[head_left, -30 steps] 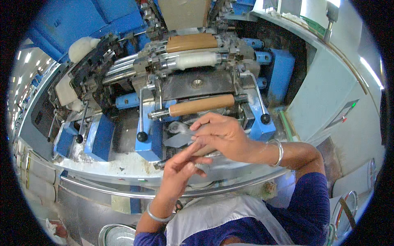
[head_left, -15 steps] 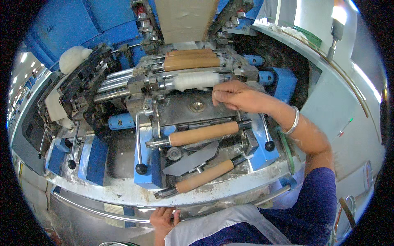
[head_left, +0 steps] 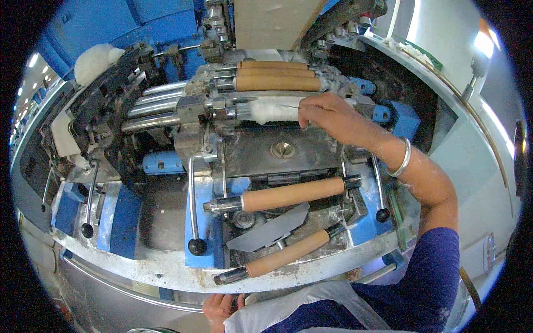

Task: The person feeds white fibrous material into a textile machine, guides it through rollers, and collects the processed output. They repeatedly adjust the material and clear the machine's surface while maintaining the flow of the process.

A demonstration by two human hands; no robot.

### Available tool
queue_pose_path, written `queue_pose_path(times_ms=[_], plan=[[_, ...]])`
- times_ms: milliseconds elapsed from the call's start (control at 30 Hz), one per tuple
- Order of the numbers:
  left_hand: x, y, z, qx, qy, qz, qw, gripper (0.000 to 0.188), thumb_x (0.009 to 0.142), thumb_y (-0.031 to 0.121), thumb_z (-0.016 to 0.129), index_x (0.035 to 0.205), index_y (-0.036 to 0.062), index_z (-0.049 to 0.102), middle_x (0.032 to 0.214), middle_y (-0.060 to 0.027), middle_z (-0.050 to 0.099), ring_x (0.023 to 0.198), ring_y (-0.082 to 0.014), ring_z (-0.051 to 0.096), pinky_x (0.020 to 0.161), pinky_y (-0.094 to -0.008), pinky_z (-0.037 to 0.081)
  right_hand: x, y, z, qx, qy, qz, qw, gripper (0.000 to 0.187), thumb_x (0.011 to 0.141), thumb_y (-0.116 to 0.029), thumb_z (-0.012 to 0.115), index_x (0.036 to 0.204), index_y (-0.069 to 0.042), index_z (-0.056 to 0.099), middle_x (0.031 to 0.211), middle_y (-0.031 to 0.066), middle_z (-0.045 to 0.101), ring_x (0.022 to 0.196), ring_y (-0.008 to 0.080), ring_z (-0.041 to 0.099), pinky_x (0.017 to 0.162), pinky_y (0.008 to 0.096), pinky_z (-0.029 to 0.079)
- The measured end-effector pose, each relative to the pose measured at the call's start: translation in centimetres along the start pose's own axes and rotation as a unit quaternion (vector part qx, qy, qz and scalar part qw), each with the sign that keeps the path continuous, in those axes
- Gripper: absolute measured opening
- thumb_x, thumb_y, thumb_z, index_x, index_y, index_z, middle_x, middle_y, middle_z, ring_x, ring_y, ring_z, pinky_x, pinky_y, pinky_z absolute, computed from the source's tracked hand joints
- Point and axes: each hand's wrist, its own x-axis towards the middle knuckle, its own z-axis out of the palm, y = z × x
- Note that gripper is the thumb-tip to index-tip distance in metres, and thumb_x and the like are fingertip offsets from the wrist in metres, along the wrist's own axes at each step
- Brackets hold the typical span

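White fibre wrap point(head_left: 271, 110) lay just left of the fingertips | long axis ran left-right | right hand point(head_left: 328, 117) was nearer, pinching a thin rod point(head_left: 290, 106) | left hand point(head_left: 220, 306) lower, grip couldn't be told

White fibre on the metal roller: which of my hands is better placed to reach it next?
Probably your right. The right hand is at the right end of the white fibre, apparently holding a thin rod; the left hand is low down, by the metal rail.

head cam | left fisheye, head-worn | faces down-forward | close above machine point(head_left: 250, 152)
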Motion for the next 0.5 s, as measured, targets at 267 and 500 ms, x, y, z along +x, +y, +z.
queue_pose_path(times_ms=[267, 500], plan=[[-0.1, -1.0, 0.8, -0.023, -0.002, 0.023, 0.999, 0.019, 0.064, 0.024, 0.076, 0.075, 0.0116, 0.066, 0.070, -0.0050, 0.062, 0.058, -0.0245, 0.060, 0.050, -0.0359, 0.047, 0.7, -1.0, -0.2, -0.461, 0.023, -0.066, 0.885, 0.018, 0.089, -0.019, 0.055, 0.097, -0.006, 0.064, 0.075, 0.0145, 0.065, 0.067, 0.0326, 0.065, 0.057, 0.0414, 0.051], [-1.1, -1.8, 1.2, 0.007, -0.019, 0.032, 0.999, 0.016, 0.066, 0.026, 0.074, 0.071, 0.0134, 0.064, 0.065, -0.0049, 0.061, 0.053, -0.0236, 0.058, 0.047, -0.0349, 0.046, 2.1, -1.6, 0.8, -0.394, 0.068, -0.134, 0.907, 0.012, 0.085, -0.018, 0.058, 0.089, -0.008, 0.056, 0.072, 0.0112, 0.064, 0.067, 0.0320, 0.066, 0.054, 0.0421, 0.050]])
